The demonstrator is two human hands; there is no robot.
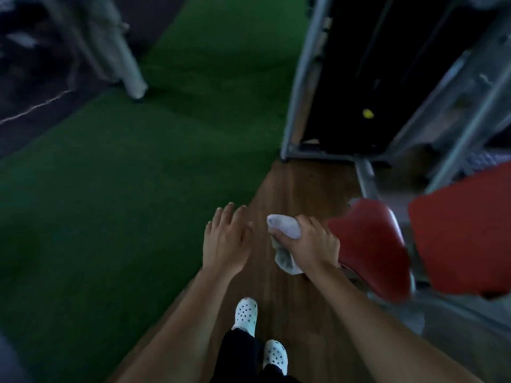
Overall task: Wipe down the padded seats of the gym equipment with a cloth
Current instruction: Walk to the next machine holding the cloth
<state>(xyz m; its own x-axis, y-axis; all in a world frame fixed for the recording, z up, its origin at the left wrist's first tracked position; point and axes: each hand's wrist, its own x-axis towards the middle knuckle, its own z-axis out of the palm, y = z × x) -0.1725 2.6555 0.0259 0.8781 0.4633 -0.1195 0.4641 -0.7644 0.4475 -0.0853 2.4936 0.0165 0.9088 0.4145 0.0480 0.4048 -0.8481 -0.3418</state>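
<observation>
Cloth (286, 230), pale and bunched, sits gripped in the right hand (309, 244), fingers curled tight around it, at the left edge of the red padded seat (370, 244). Left of the seat, the left hand (225, 240) hovers empty, fingers spread flat over the wooden floor (298, 189).

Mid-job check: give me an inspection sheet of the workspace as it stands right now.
Surface: wood floor underfoot, green turf to the left.
Job's things: white cloth; red seat; a second red pad to its right.
Clutter: nothing seen.
Grippers: left hand open and empty, in the air; right hand gripping the cloth at the seat's left edge.
Cables: nothing seen.
Surroundings: grey machine frame ahead right, another frame leg at top left; image blurred.
</observation>
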